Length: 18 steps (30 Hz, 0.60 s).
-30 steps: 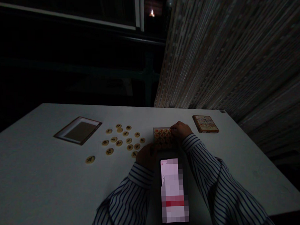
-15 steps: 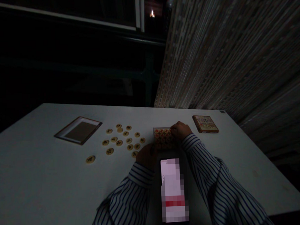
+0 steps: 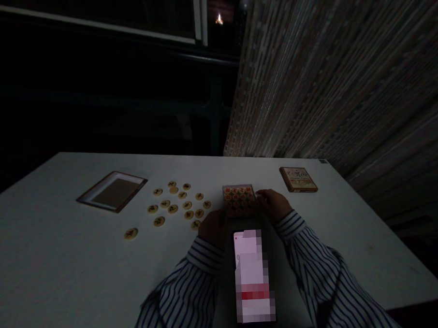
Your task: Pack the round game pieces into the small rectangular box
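Note:
A small clear-edged box (image 3: pixel 238 198) holds rows of round xiangqi pieces with red characters. My left hand (image 3: pixel 212 228) is closed at the box's near left corner; its fingertips are lost in shadow. At the right side of the box, my right hand (image 3: pixel 276 204) has its fingers curled against the edge. Left of the box, several loose xiangqi pieces (image 3: pixel 172 209) with dark characters lie scattered, one of them (image 3: pixel 131 233) apart from the others. A lone piece (image 3: pixel 196 225) lies close by my left hand.
A phone (image 3: pixel 250 276) with a lit, blurred screen lies between my forearms. On the white table (image 3: pixel 74 267) are an open shallow lid or tray (image 3: pixel 113 192) at left and a flat printed box (image 3: pixel 298 179) at right. A string curtain (image 3: pixel 273 84) hangs behind.
My right hand has shifted right, off the top right of the pieces to the box's side, uncovering the right column. My left hand stays in place.

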### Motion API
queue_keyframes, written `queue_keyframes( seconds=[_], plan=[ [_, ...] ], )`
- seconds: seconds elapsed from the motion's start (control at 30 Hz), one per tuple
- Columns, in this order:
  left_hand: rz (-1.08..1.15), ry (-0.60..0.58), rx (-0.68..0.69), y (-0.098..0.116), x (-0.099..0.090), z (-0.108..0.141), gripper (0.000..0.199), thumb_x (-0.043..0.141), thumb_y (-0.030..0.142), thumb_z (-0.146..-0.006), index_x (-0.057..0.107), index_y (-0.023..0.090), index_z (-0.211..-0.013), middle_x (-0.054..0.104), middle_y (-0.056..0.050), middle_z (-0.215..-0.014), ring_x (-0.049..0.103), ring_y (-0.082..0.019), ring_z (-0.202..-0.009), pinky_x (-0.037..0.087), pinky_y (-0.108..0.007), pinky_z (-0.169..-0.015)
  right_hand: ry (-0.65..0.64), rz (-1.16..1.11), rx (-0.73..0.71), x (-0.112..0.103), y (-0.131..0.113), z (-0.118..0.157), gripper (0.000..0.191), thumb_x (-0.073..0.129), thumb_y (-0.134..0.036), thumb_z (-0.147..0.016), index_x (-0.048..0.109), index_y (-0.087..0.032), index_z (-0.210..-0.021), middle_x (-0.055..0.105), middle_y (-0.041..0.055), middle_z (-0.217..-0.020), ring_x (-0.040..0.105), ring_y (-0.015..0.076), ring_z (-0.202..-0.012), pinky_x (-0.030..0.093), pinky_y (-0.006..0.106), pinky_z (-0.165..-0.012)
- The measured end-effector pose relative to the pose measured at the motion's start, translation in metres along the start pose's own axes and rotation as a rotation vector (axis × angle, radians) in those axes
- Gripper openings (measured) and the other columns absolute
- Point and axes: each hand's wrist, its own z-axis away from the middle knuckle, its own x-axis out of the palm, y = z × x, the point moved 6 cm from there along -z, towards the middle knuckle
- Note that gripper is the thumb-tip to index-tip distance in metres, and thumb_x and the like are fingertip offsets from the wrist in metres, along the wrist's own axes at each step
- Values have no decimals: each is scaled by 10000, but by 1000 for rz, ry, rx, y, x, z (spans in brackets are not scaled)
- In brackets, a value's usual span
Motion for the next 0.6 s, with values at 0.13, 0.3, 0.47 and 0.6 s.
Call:
queue_keyframes(
  seconds=[0.13, 0.3, 0.47, 0.6],
  plan=[
    [12, -28, -20, 2, -1, 0, 286, 409, 284, -792, 589, 181, -989, 634, -62, -959, 576, -171, -883, 445, -292, -781, -78, -102, 35, 11, 5, 22, 352, 390, -308, -803, 527, -162, -1093, 620, 53, -898, 562, 120, -734, 425, 237, -669],
    [22, -26, -2, 9, -5, 1, 281, 405, 273, -794, 592, 178, -981, 639, -52, -953, 577, -169, -884, 447, -290, -790, -111, -222, -16, 18, 0, 35, 382, 400, -315, -794, 509, -157, -1125, 622, 59, -883, 570, 134, -749, 449, 259, -686],
    [51, -24, 20, 11, -5, 2, 292, 389, 271, -799, 589, 176, -989, 640, -51, -956, 580, -169, -886, 456, -284, -780, -98, -299, -26, 20, 1, 37, 392, 406, -319, -787, 517, -144, -1119, 617, 73, -879, 575, 142, -761, 459, 270, -701],
    [79, -23, 18, 8, -2, 2, 298, 397, 263, -793, 582, 174, -1010, 636, -47, -975, 576, -164, -899, 455, -278, -793, -82, -311, -49, 24, 3, 38, 381, 426, -297, -776, 516, -163, -1121, 611, 66, -897, 574, 141, -784, 457, 276, -728]
  ],
)
